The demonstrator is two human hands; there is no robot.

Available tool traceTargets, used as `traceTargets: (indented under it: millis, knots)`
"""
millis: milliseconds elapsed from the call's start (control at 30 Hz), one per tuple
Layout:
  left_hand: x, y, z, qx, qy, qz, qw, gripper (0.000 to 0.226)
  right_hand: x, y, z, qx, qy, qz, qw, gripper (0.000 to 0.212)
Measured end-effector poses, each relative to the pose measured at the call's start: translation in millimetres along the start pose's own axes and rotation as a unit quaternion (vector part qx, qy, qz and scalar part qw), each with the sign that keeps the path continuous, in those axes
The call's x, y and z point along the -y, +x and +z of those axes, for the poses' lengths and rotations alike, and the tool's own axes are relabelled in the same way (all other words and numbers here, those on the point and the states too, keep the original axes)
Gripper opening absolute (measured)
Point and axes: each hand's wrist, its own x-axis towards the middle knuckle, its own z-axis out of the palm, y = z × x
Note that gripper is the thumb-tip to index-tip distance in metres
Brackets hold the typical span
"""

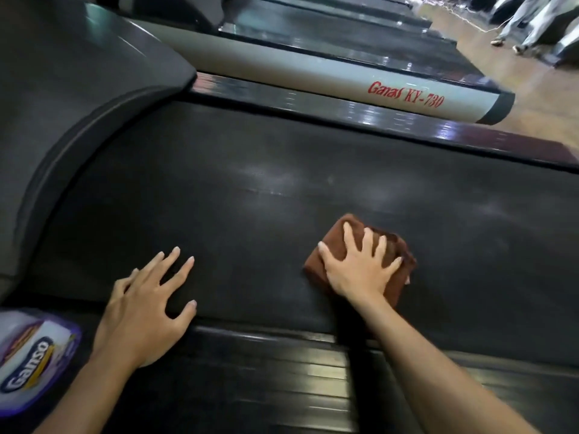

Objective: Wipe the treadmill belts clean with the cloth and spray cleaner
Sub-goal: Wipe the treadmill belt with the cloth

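The black treadmill belt [282, 183] fills the middle of the head view, with faint pale smears near its centre. A folded brown cloth [398, 277] lies on the belt at the lower right. My right hand [360, 264] presses flat on top of it, fingers spread. My left hand [147, 305] rests flat on the belt's near edge, fingers apart and holding nothing. The spray cleaner bottle [31, 361], white and purple with a "Ganso" label, lies at the lower left beside my left forearm.
The treadmill's dark motor cover [78, 104] curves up at the left. A ribbed side rail [282, 380] runs along the near edge. A grey rail marked "Ganas KY-730" [407, 95] borders the far side, with more treadmills behind. A person's legs [526, 23] stand at the top right.
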Motion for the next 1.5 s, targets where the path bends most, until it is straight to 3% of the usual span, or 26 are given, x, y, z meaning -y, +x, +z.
traceTargets:
  millis: [100,233,333,400,467,600,667,767,867,933,1000,1133,1200,1267,1367,1433,1500]
  knots:
    - [2,0,0,-0.006,0.003,0.003,1.0,0.081,57,41,-1,0.01,0.009,-0.018,1.0,0.083]
    - [2,0,1,-0.005,-0.004,0.002,1.0,0.082,127,5,24,0.008,-0.001,-0.232,0.973,0.081]
    - [3,0,2,-0.001,0.001,0.003,1.0,0.081,110,-66,34,-0.009,0.006,-0.336,0.942,0.079]
    - [3,0,2,0.001,-0.003,-0.001,1.0,0.081,71,-80,35,-0.024,0.0,-0.303,0.953,0.081]
    - [2,-1,4,0.001,0.001,0.004,1.0,0.081,43,-56,28,-0.019,-0.012,-0.203,0.979,0.083]
    - [3,0,5,-0.003,0.011,0.005,1.0,0.08,72,17,7,0.002,0.013,-0.053,0.999,0.082]
    - [2,-1,5,-0.002,0.01,0.003,1.0,0.08,107,28,10,0.01,0.013,-0.08,0.997,0.081]
    - [4,0,5,-0.002,0.006,0.002,1.0,0.082,144,-6,24,0.009,0.009,-0.239,0.971,0.079]
    - [4,0,5,0.0,0.006,0.001,1.0,0.084,119,-65,36,-0.016,0.002,-0.333,0.943,0.077]
    - [2,0,5,-0.003,0.002,0.0,1.0,0.083,76,-77,34,-0.026,-0.012,-0.303,0.952,0.081]
    - [2,0,5,-0.005,-0.004,-0.003,1.0,0.083,43,-56,28,-0.016,-0.029,-0.217,0.976,0.084]
    - [1,-2,5,0.0,0.004,-0.003,1.0,0.084,68,15,9,0.007,0.009,-0.063,0.998,0.078]
    - [1,-1,4,0.003,0.008,-0.001,1.0,0.084,101,25,12,0.017,0.007,-0.11,0.994,0.073]
    - [3,0,4,0.006,0.009,0.001,1.0,0.084,128,8,22,0.016,-0.002,-0.212,0.977,0.072]
    - [4,1,3,0.007,-0.002,-0.002,1.0,0.084,123,-53,35,0.011,-0.008,-0.333,0.943,0.073]
    - [3,0,3,0.005,-0.003,-0.002,1.0,0.083,85,-78,37,-0.002,-0.011,-0.323,0.946,0.076]
    - [3,0,4,0.005,-0.001,-0.003,1.0,0.083,45,-68,30,-0.004,-0.019,-0.236,0.972,0.078]
